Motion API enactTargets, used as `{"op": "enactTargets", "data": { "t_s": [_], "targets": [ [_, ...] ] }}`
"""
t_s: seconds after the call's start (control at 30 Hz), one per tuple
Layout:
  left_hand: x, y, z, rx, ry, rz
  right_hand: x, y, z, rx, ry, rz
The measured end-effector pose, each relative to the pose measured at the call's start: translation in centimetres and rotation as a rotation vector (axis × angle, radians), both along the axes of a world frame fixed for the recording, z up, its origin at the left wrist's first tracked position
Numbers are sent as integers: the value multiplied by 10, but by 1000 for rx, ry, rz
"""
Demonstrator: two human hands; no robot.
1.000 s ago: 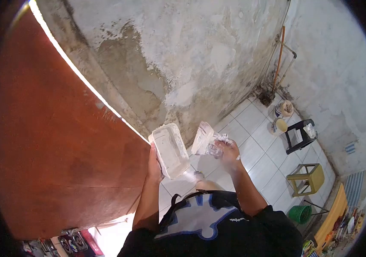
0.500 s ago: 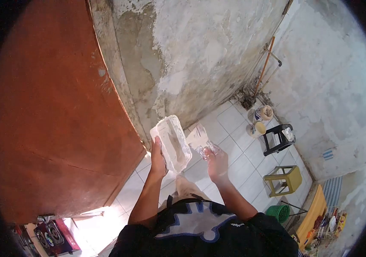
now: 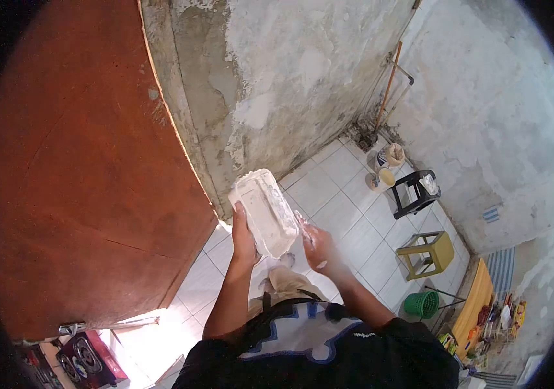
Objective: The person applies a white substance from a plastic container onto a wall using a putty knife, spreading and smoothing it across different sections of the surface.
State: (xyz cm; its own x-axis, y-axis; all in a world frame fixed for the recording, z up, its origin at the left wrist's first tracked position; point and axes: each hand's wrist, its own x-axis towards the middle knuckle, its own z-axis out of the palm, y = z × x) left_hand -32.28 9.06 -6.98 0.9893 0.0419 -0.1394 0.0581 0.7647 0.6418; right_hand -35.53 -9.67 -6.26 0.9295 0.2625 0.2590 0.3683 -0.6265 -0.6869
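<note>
— Where is the white tray [image 3: 265, 209]?

— Just above the middle of the view, tilted, its open side facing up at the camera; its inside looks smeared white; the left hand [image 3: 244, 238] grips its near end from 7 o'clock, thumb laid along the rim and the other fingers wrapped behind it, out of sight.

— And the right hand [image 3: 320, 247]?

— At 4 o'clock from the tray, just beside it; it is blurred; a bit of clear plastic [image 3: 301, 220] shows at its fingertips, close against the tray's edge; whether the fingers pinch it or lie spread I cannot tell.

— What stands around?

— A reddish-brown door [image 3: 82, 181] fills the 9 o'clock side; a patchy plastered wall [image 3: 290, 78] rises at 12 o'clock, with an orange pipe [image 3: 387, 81] running down its corner at 1 o'clock; white tiled floor [image 3: 329, 201] lies under the hands; two pots [image 3: 386, 166] sit near the pipe's foot; a black stool [image 3: 416, 192] is just beside them at 3 o'clock, a yellow stool [image 3: 427, 254] below it, and a green basket [image 3: 419, 303] at 4 o'clock, all well apart from the hands.
</note>
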Motion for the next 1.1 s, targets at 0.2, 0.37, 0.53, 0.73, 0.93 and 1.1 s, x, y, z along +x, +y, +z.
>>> {"op": "enactTargets", "data": {
  "t_s": [0.2,0.37,0.53,0.73,0.93,1.1],
  "targets": [
    [-5,1,16,-5,-29,15,0,-29,25,204,341,-242],
    [2,0,-8,25,-63,113,6,-50,28,1194,604,-457],
    [15,-17,-33,57,-38,55,14,-60,12,1328,660,-383],
    [36,-59,-35,292,-137,11,40,-62,-10,1330,565,-391],
    [74,-86,-58,265,60,-187,98,-91,-20,1403,577,-408],
    [120,-100,-59,220,-20,-183,145,-131,-35,1582,723,-392]
  ]
}}
